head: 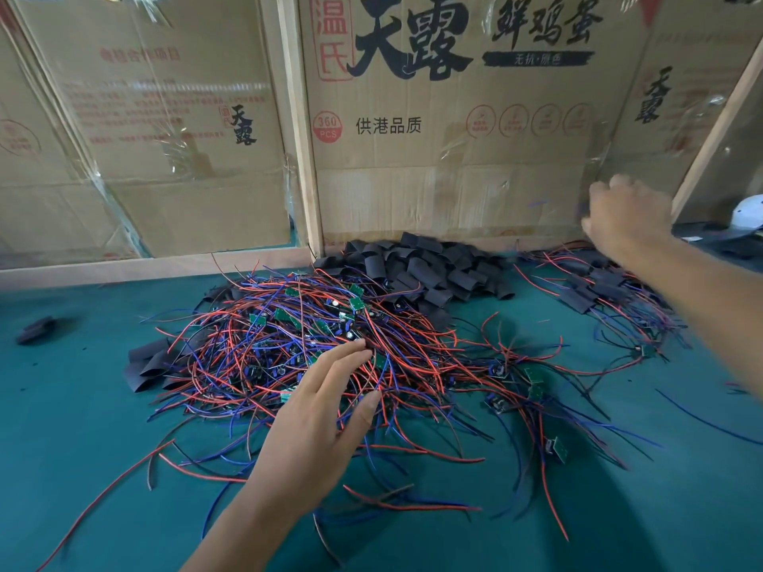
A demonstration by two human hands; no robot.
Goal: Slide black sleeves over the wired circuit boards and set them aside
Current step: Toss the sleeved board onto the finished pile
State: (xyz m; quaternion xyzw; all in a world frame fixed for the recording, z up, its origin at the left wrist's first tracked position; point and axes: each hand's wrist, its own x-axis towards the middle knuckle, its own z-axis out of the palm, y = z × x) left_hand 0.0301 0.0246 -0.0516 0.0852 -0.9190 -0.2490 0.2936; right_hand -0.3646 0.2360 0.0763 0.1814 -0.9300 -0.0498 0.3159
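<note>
A big tangle of small green circuit boards with red and blue wires (313, 344) lies on the green table. Behind it sits a heap of black sleeves (429, 270). At the right is a smaller pile of sleeved boards (598, 291) with wires trailing out. My left hand (322, 410) reaches over the near side of the tangle with its fingers straight and spread, holding nothing. My right hand (627, 220) is raised over the sleeved pile, blurred, its fingers loosely bent with nothing visible in them.
Flattened cardboard boxes (433, 130) stand as a wall along the back. A few black sleeves (148, 365) lie at the tangle's left and one (35, 330) farther left. A white cap (749, 218) sits far right. Loose boards (555, 447) lie on the green table (82, 447).
</note>
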